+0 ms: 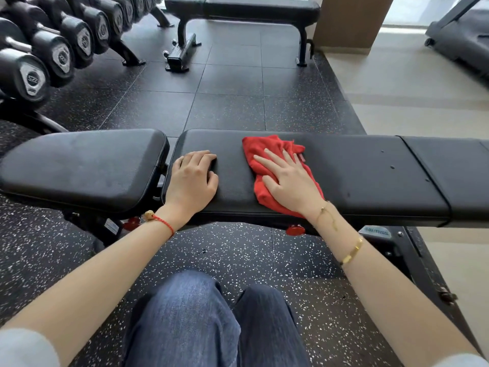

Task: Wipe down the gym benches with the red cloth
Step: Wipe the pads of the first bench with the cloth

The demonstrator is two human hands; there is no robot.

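The red cloth (267,165) lies crumpled on the black padded back section of the near gym bench (357,178), the counter for this work, just right of the gap that parts it from the seat pad (84,165). The right hand (288,181) lies flat on top of the cloth, fingers straight and spread, pointing up and to the left; this grip pinches nothing, it presses the cloth down with palm and fingers. The left hand (193,178) rests on the same pad near its left end, fingers loosely curled over the surface and holding nothing, apparently steadying the body. The two hands are near each other but apart, with a strip of bare pad between them. The bench's long axis runs left to right across the view, and the cloth sits toward its left part, so most of the unwiped-looking length, where a few small specks show, stretches away to the right of the right hand. That hand is the nearer one to that stretch and already has the cloth under it, so I judge that a sweep rightward along the long axis is the natural stroke. A second bench (243,11) stands well apart across the dark speckled floor (225,107), beside a rack of dumbbells (53,49), and looks untouched by any cloth here.
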